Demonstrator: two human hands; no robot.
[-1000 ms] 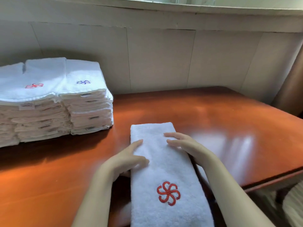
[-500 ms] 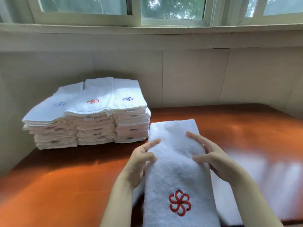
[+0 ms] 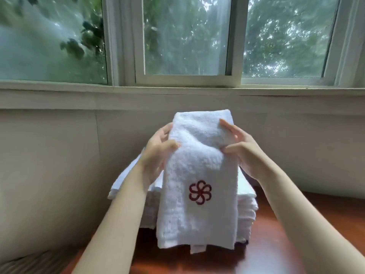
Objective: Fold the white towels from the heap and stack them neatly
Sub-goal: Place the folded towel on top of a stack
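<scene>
Lifted towel now hides most of stack.

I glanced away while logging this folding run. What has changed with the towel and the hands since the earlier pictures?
The towel lay flat on the table under both hands; now it is lifted: the left hand and right hand grip its upper part from either side, and it hangs before the stack of towels. Unchanged: the stack on the table, the towel's red emblem facing the camera.
</scene>
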